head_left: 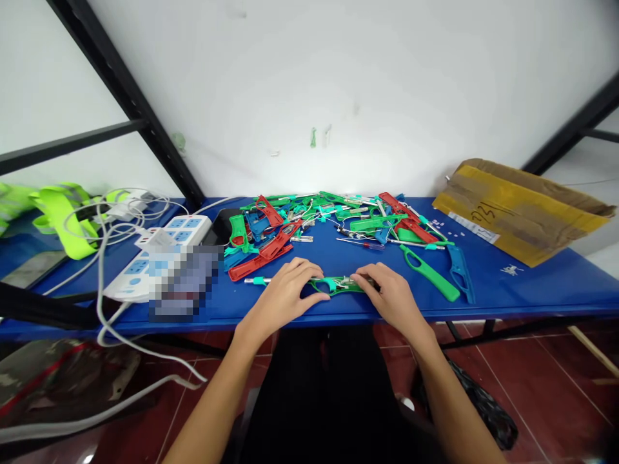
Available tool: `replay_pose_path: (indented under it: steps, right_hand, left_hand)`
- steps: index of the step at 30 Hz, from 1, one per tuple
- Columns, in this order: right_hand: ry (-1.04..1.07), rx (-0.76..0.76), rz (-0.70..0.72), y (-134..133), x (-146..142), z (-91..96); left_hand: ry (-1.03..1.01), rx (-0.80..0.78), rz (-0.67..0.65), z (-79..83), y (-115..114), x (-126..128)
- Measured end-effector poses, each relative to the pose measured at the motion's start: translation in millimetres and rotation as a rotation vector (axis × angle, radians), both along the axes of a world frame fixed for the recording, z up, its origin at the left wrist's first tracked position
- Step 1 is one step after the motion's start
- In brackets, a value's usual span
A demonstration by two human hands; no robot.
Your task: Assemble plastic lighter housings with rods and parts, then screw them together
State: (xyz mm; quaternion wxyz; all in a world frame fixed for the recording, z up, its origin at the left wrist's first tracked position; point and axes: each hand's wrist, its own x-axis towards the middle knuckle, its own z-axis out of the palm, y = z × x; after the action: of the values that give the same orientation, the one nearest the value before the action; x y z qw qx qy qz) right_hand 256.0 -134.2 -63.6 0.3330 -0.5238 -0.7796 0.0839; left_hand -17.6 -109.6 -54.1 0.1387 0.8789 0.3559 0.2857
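Near the front edge of the table lies a half casing of a green long-nosed lighter, its inner parts and thin wires showing. My left hand closes over its left part, from which a metal tube with a teal collar sticks out. My right hand grips the casing's other end, fingers bent over the small parts there. Between the hands a teal piece sits inside the shell. To the right lie a loose green shell half and a blue shell half. Behind is a screwdriver.
Piled red, blue and green lighter parts stretch along the wall. A white power strip with cables and a blurred-out object stand left. At the right is a taped cardboard box, with tiny metal pieces before it.
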Motion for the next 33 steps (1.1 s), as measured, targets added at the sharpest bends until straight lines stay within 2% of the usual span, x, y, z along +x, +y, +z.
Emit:
replay_pose_path:
  steps: [10,17,22,26,33]
  right_hand:
    - [-0.063,0.038,0.041,-2.7,6.4,-1.6]
    - [-0.119,0.063,0.024,-0.6,4.9,-1.6]
    - [-0.124,0.059,0.114,-3.6,3.2,2.2]
    - [-0.170,-0.008,0.217,-6.5,0.8,6.0]
    - [-0.132,0.004,0.271,-2.3,1.9,2.8]
  left_hand:
    - [-0.018,0.002,0.035,-1.5,2.0,-1.5]
    - [-0.056,-0.063,0.050,-2.5,5.9,-2.9]
    - [-0.026,-0.003,0.090,-3.6,4.4,-1.8]
    - [-0.013,0.036,0.109,-3.4,1.7,-0.2]
    - [-0.040,0.022,0.157,-3.3,1.2,1.6]
